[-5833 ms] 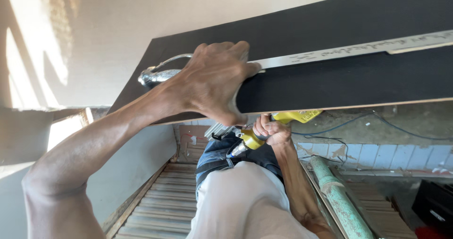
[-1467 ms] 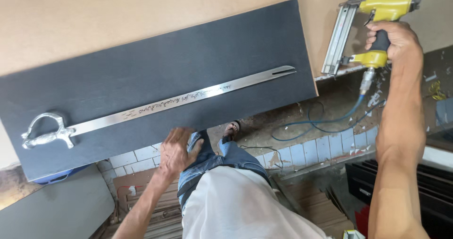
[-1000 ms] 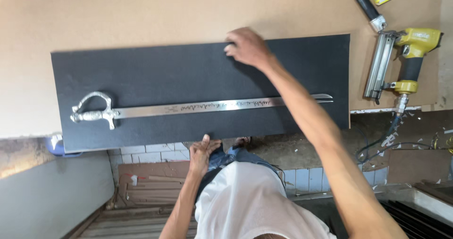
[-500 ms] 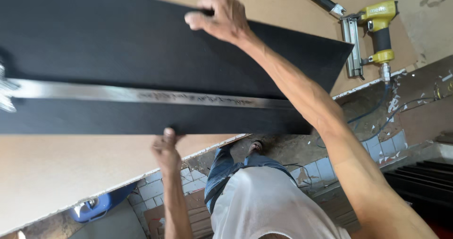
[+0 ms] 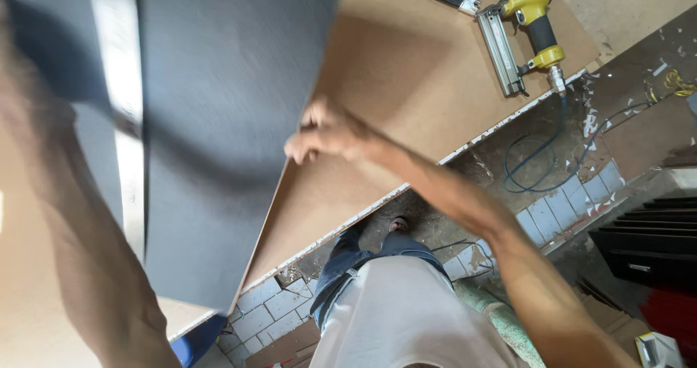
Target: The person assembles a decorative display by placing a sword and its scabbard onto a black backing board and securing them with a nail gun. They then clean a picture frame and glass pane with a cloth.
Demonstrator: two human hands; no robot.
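The big dark board (image 5: 225, 121) is tipped up on its edge, close to the camera, and it fills the top left of the view. A long shiny sword blade (image 5: 120, 77) is fixed flat on the board and runs up and down it. The picture is blurry here, so the sword's handle cannot be seen.

The right hand (image 5: 323, 132) holds the right edge of the board. Its fingers (image 5: 305, 146) are curled and pressed together around that edge, pinching the board. The arm reaches up from the bottom right.

The left arm (image 5: 80, 266) goes up along the left side, in front of the board. It is very blurry, and the left hand itself cannot be made out, so you cannot tell how its fingers are set.

Under the board is a brown tabletop (image 5: 406, 85). On its far corner lies a yellow nail gun (image 5: 526, 23), well apart from the hand. A blue hose (image 5: 537, 164) hangs from the gun down to the floor (image 5: 581, 143), which is dusty with some tiles. The person's jeans and one shoe (image 5: 398, 225) show below.
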